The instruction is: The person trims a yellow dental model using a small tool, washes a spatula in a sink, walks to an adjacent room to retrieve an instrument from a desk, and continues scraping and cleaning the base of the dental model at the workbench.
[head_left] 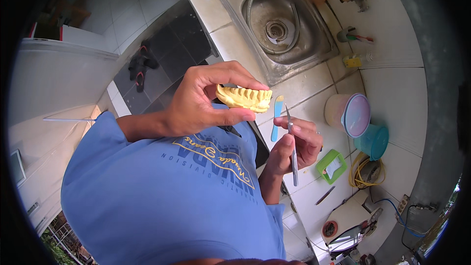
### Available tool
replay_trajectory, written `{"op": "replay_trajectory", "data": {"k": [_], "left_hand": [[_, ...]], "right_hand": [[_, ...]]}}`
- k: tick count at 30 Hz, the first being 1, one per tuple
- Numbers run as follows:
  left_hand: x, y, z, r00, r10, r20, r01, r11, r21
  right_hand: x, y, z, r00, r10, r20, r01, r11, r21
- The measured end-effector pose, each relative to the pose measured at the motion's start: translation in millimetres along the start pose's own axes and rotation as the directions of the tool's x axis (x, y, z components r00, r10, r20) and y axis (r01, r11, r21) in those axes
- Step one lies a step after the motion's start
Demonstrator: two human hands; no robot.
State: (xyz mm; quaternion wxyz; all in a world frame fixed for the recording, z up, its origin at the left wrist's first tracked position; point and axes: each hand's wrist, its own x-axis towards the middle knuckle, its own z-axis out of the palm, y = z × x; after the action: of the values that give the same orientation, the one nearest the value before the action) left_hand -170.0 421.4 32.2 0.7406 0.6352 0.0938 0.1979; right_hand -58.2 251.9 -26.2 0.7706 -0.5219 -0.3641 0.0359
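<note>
A yellow dental cast [244, 99] with a row of teeth along its upper side is pinched between the thumb and fingers of my left hand [189, 99], above the counter's near edge. To its right, my right hand [305, 140] grips a slim metal scalpel [294, 159] like a pen. The scalpel's pointed tip is directed up and away, apart from the cast. On the counter between the two hands lies a light blue spatula [275, 127], with some yellowish material on its far end.
A steel sink [321, 51] with a hose stands beyond the cast. Along the wall are a lidded tub [357, 115], a teal container [373, 142] and a coiled yellow cable [357, 175]. A green tray [324, 169], a thin dark tool [325, 195] and a white machine [343, 216] sit at right.
</note>
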Motion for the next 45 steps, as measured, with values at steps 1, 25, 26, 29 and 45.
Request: {"op": "replay_trajectory", "data": {"k": [1,25,26,29,45], "left_hand": [[0,2,1,1.000,0.014,0.010,-0.014,1.000,0.007],[-7,8,-7,0.979,0.204,-0.011,-0.196,0.955,0.224],[-8,8,-8,0.978,0.207,-0.009,-0.199,0.953,0.227],[-8,6,-8,0.978,0.208,-0.009,-0.202,0.957,0.211],[-9,1,-7,0.970,0.245,0.008,-0.239,0.941,0.239]], "right_hand": [[4,-6,6,0.998,-0.058,0.030,0.060,0.998,-0.037],[19,-23,39,0.970,-0.149,0.191,0.190,0.958,-0.217],[19,-23,39,0.969,-0.150,0.194,0.192,0.956,-0.222],[20,-23,40,0.966,-0.169,0.197,0.212,0.952,-0.220],[41,-30,41,0.948,0.271,0.166,-0.267,0.963,-0.047]]}}
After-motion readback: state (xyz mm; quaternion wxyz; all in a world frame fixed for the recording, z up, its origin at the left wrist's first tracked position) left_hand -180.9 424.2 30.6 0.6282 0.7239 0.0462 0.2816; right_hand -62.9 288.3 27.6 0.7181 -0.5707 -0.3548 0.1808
